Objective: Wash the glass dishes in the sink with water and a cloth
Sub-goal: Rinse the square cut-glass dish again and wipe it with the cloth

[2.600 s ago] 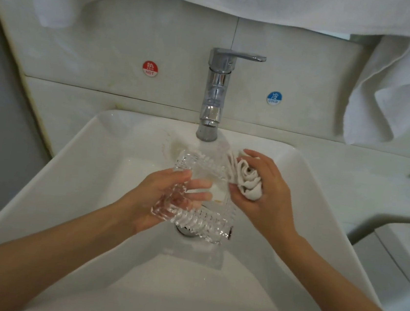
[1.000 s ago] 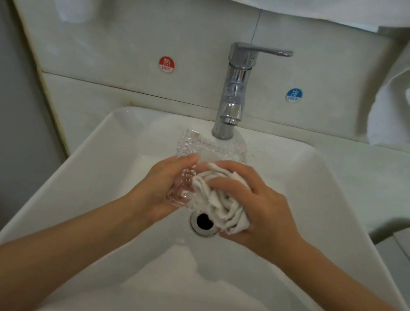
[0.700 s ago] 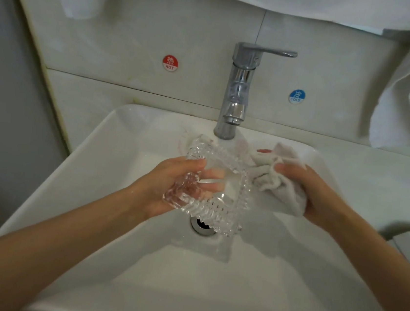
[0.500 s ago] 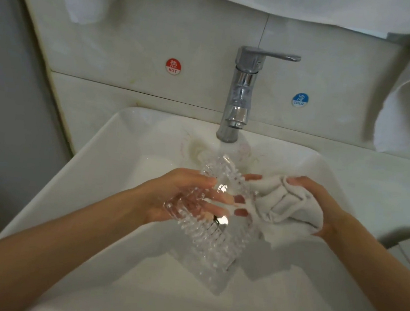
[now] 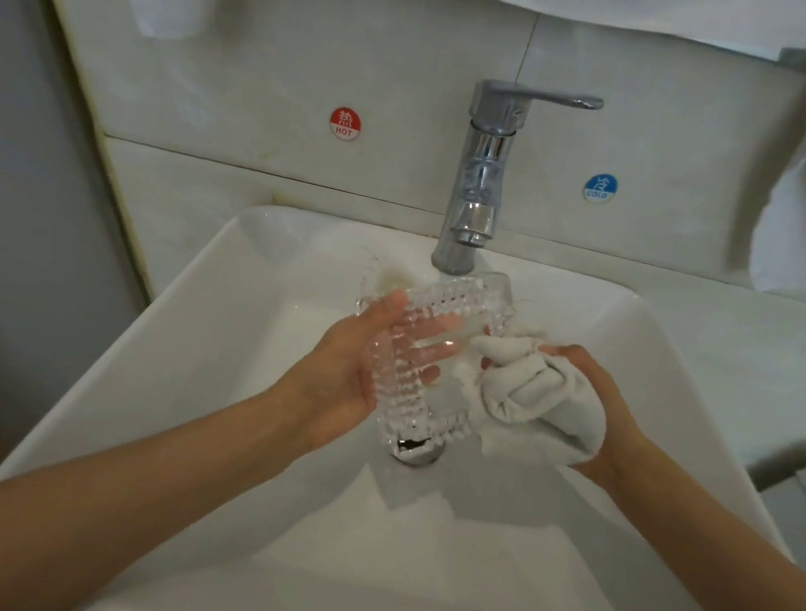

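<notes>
Washing was judged half done. One dish was held over the sink, under the tap, clamped in the left grip. The cloth was bunched tight in the right grip, just beside the dish. Rinsing was judged left to do.

Two hands, one glass dish, one cloth, one sink, one tap, two stickers.
</notes>
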Action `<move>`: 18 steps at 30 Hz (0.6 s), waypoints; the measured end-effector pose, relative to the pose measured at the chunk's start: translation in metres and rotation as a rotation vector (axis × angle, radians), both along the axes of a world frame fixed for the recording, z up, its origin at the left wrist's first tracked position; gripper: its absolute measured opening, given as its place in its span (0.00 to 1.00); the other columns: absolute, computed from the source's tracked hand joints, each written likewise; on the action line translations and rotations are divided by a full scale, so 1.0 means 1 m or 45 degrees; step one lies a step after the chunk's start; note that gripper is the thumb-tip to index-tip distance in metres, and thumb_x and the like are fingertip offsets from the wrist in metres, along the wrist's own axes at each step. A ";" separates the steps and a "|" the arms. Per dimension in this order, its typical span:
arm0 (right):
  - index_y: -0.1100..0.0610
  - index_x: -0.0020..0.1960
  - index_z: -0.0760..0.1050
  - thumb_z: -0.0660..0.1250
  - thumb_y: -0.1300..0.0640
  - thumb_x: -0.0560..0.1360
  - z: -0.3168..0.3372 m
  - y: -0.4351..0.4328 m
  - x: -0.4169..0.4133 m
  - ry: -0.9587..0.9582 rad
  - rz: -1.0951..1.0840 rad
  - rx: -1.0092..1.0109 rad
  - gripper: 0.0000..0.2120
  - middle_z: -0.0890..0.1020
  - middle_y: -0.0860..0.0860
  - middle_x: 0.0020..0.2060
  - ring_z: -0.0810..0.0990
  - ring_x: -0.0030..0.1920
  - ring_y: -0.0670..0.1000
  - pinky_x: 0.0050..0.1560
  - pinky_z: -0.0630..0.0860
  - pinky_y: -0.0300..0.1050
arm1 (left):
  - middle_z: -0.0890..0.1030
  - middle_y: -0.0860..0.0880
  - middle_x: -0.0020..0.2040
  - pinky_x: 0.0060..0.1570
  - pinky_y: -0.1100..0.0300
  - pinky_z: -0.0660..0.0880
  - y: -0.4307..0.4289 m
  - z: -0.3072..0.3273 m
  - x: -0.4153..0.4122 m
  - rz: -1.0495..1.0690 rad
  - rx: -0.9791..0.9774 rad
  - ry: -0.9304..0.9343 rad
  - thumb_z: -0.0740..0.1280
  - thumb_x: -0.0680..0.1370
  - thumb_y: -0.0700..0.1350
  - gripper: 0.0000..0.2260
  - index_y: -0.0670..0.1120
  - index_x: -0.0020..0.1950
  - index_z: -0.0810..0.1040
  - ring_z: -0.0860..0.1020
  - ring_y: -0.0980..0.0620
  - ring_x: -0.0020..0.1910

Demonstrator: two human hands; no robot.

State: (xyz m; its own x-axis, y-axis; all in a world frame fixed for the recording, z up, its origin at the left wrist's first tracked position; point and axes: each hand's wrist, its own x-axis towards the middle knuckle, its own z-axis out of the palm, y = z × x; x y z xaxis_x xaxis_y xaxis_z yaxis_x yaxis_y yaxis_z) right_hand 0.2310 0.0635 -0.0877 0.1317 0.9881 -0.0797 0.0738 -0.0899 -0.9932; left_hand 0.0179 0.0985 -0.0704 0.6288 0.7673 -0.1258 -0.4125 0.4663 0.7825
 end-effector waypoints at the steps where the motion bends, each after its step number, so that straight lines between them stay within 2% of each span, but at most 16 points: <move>1: 0.56 0.37 0.72 0.61 0.65 0.76 -0.004 -0.003 -0.002 0.064 -0.028 0.043 0.10 0.80 0.47 0.29 0.77 0.29 0.37 0.36 0.73 0.27 | 0.82 0.45 0.57 0.49 0.56 0.80 -0.004 -0.001 0.001 0.024 0.052 0.035 0.73 0.66 0.53 0.25 0.42 0.58 0.76 0.82 0.47 0.52; 2: 0.58 0.40 0.72 0.63 0.62 0.73 -0.007 -0.003 -0.003 0.136 -0.008 0.049 0.04 0.80 0.45 0.28 0.78 0.29 0.38 0.38 0.74 0.30 | 0.83 0.46 0.55 0.48 0.55 0.81 -0.008 -0.002 0.003 0.052 0.092 0.106 0.73 0.66 0.48 0.20 0.44 0.55 0.76 0.83 0.46 0.49; 3: 0.59 0.41 0.71 0.66 0.59 0.71 -0.007 -0.004 -0.004 0.189 -0.014 0.087 0.05 0.80 0.43 0.27 0.78 0.30 0.39 0.39 0.75 0.32 | 0.84 0.47 0.52 0.44 0.56 0.81 -0.010 -0.006 0.005 0.096 0.137 0.165 0.71 0.67 0.42 0.17 0.45 0.54 0.75 0.84 0.46 0.46; 5: 0.63 0.41 0.72 0.70 0.53 0.65 -0.008 -0.002 0.002 0.296 0.092 0.017 0.14 0.81 0.46 0.28 0.78 0.32 0.41 0.43 0.74 0.38 | 0.85 0.48 0.48 0.39 0.57 0.81 -0.013 -0.003 0.005 0.146 0.148 0.239 0.70 0.68 0.37 0.15 0.46 0.53 0.75 0.84 0.47 0.42; 7: 0.71 0.49 0.72 0.63 0.57 0.70 0.004 -0.002 0.000 0.027 0.195 -0.180 0.16 0.78 0.58 0.37 0.78 0.37 0.50 0.44 0.73 0.44 | 0.85 0.46 0.45 0.38 0.57 0.81 -0.010 -0.005 0.005 0.183 0.173 0.285 0.71 0.69 0.35 0.14 0.45 0.52 0.75 0.84 0.47 0.41; 8: 0.71 0.52 0.72 0.61 0.61 0.73 0.010 -0.008 0.004 -0.073 0.246 -0.201 0.14 0.76 0.59 0.40 0.77 0.38 0.52 0.43 0.73 0.44 | 0.85 0.46 0.45 0.37 0.57 0.81 -0.009 -0.003 0.004 0.189 0.201 0.331 0.71 0.69 0.34 0.14 0.44 0.51 0.75 0.84 0.46 0.41; 10: 0.68 0.44 0.76 0.57 0.65 0.75 0.026 -0.013 0.016 -0.067 0.218 -0.195 0.10 0.80 0.56 0.35 0.79 0.33 0.48 0.38 0.75 0.41 | 0.85 0.45 0.45 0.34 0.58 0.80 -0.009 -0.002 0.003 0.193 0.284 0.422 0.70 0.70 0.32 0.13 0.42 0.51 0.74 0.84 0.44 0.41; 12: 0.63 0.27 0.79 0.55 0.66 0.75 0.047 -0.009 0.016 0.102 -0.021 0.000 0.22 0.81 0.48 0.24 0.79 0.26 0.43 0.32 0.75 0.37 | 0.85 0.45 0.44 0.32 0.59 0.79 -0.010 -0.002 0.003 0.174 0.326 0.452 0.70 0.71 0.31 0.13 0.42 0.50 0.72 0.84 0.44 0.40; 13: 0.59 0.23 0.79 0.53 0.66 0.76 0.059 -0.014 0.015 0.147 -0.123 0.126 0.27 0.80 0.46 0.23 0.79 0.26 0.41 0.30 0.74 0.33 | 0.85 0.45 0.44 0.31 0.60 0.78 -0.011 -0.002 0.004 0.153 0.328 0.450 0.70 0.71 0.31 0.13 0.42 0.49 0.71 0.84 0.44 0.40; 14: 0.56 0.26 0.81 0.53 0.65 0.77 0.065 -0.014 0.016 0.125 -0.220 0.219 0.27 0.81 0.45 0.25 0.79 0.28 0.40 0.30 0.74 0.30 | 0.85 0.45 0.44 0.31 0.60 0.78 -0.013 -0.001 0.004 0.141 0.341 0.461 0.70 0.71 0.31 0.13 0.42 0.49 0.71 0.84 0.44 0.40; 15: 0.53 0.33 0.82 0.55 0.62 0.78 0.068 -0.012 0.013 0.012 -0.303 0.279 0.22 0.82 0.45 0.29 0.80 0.33 0.41 0.32 0.73 0.30 | 0.85 0.45 0.44 0.31 0.60 0.78 -0.014 0.000 0.006 0.125 0.357 0.465 0.70 0.71 0.31 0.13 0.42 0.50 0.71 0.84 0.45 0.39; 16: 0.52 0.38 0.80 0.59 0.58 0.76 0.066 -0.010 0.009 -0.224 -0.384 0.319 0.13 0.82 0.45 0.33 0.79 0.36 0.41 0.35 0.73 0.31 | 0.85 0.45 0.44 0.32 0.60 0.79 -0.016 0.002 0.007 0.102 0.371 0.472 0.70 0.71 0.31 0.13 0.41 0.50 0.71 0.84 0.45 0.39; 18: 0.51 0.42 0.75 0.66 0.52 0.73 0.057 -0.009 -0.005 -0.757 -0.434 0.412 0.03 0.79 0.43 0.35 0.76 0.35 0.38 0.35 0.70 0.32 | 0.85 0.45 0.44 0.32 0.60 0.79 -0.020 0.004 0.010 0.067 0.374 0.464 0.70 0.71 0.31 0.13 0.41 0.51 0.72 0.84 0.46 0.38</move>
State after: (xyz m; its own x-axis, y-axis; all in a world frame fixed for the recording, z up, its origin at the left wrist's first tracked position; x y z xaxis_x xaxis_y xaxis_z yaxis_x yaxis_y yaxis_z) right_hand 0.2261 0.0549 -0.0303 0.3642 0.8471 0.3870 0.6255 0.0854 -0.7755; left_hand 0.0275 0.0782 -0.0659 0.5433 0.8331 -0.1037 -0.1033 0.1890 0.9765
